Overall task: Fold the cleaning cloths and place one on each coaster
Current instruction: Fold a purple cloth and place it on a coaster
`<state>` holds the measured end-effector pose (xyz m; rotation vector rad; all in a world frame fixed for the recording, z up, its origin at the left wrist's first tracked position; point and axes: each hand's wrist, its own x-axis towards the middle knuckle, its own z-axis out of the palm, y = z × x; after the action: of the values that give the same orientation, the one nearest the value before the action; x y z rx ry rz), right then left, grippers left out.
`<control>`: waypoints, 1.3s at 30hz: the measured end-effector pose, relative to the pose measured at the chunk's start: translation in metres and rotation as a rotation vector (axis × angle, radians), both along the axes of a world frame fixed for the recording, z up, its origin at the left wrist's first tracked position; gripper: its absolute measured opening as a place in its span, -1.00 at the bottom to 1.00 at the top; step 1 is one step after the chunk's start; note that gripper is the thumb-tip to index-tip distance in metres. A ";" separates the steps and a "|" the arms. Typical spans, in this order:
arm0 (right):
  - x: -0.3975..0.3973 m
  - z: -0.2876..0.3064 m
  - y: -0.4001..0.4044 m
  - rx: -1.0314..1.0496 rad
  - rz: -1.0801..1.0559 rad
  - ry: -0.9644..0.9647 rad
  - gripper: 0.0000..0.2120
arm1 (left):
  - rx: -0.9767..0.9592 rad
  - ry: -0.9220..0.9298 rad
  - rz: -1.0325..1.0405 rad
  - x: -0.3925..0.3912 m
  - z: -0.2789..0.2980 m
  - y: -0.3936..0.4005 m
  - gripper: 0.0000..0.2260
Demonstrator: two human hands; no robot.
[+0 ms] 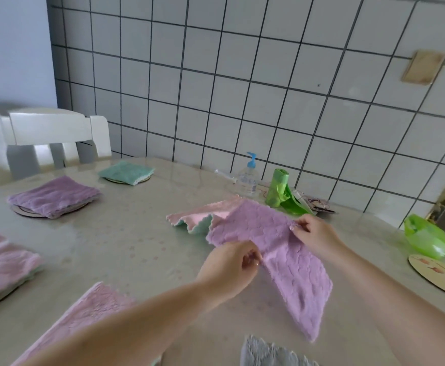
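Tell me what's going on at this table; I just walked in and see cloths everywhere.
A person is folding cleaning cloths. The left hand and right hand pinch a purple cloth above the table. Folded cloths already sit on coasters: a green cloth and another purple one. An empty coaster waits at right.

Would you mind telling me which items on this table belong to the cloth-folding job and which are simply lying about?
Part of the job:
purple cloth pinched by left hand and right hand
pink cloth behind it
folded purple cloth and folded green cloth, each on a coaster
bare coaster

Lying about:
pump bottle
green bag roll
green bag
white chair
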<state>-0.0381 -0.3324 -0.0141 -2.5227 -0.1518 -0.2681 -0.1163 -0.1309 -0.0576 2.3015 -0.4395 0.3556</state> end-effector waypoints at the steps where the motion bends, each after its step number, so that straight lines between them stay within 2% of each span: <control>1: -0.004 0.007 -0.003 -0.002 -0.011 -0.018 -0.92 | -0.047 -0.008 0.030 -0.002 0.003 0.002 -0.83; 3: -0.013 0.016 -0.005 0.024 -0.016 -0.024 -0.90 | -0.158 0.009 0.068 -0.004 0.008 0.005 -0.87; 8: -0.041 0.025 -0.004 0.236 -0.015 0.006 -0.84 | -0.679 0.190 0.031 -0.013 0.021 -0.003 -0.83; 11: -0.062 0.029 -0.003 0.433 -0.036 0.062 -0.82 | -0.800 0.287 -0.005 -0.019 0.026 -0.009 -0.94; 12: -0.070 0.030 -0.003 0.513 -0.028 0.097 -0.79 | -0.793 0.300 -0.024 -0.022 0.027 -0.011 -0.95; 14: -0.084 0.033 -0.007 0.651 0.043 0.194 -0.69 | -0.679 0.278 -0.038 -0.026 0.028 -0.011 -0.72; 16: -0.096 0.035 -0.013 0.707 0.130 0.289 -0.59 | -0.541 0.235 -0.046 -0.031 0.030 -0.011 -0.51; 18: -0.106 0.032 -0.019 0.688 0.188 0.337 -0.58 | -0.504 0.253 -0.082 -0.033 0.033 -0.011 -0.41; 19: -0.108 0.028 -0.023 0.638 0.197 0.306 -0.57 | -0.511 0.275 -0.121 -0.032 0.034 -0.011 -0.36; 22: -0.106 0.018 -0.036 0.429 0.169 0.018 -0.52 | -0.512 0.317 -0.259 -0.022 0.041 -0.017 -0.27; 25: -0.090 -0.005 -0.049 0.368 0.081 -0.027 -0.48 | -0.453 0.349 -0.300 -0.002 0.037 -0.035 -0.33; 29: -0.068 -0.058 -0.059 0.347 -0.050 0.133 -0.45 | -0.339 0.466 -0.272 0.020 0.003 -0.053 -0.51; 33: -0.068 -0.078 -0.066 0.406 -0.029 0.177 -0.67 | -0.304 0.613 -0.147 0.031 -0.026 -0.048 -0.46; 35: -0.074 -0.073 -0.070 0.506 -0.013 0.217 -0.62 | -0.351 0.674 -0.170 0.033 -0.032 -0.040 -0.44; 37: -0.085 -0.073 -0.076 0.586 0.004 0.252 -0.49 | -0.401 0.705 -0.183 0.032 -0.034 -0.033 -0.53; 39: -0.095 -0.079 -0.087 0.377 0.072 0.135 -0.35 | -0.429 0.711 -0.201 0.028 -0.036 -0.023 -0.62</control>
<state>-0.1335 -0.4190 -0.0931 -2.1479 -0.1246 -0.0857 -0.0886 -0.1542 -0.0935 1.7870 -0.1978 -0.4275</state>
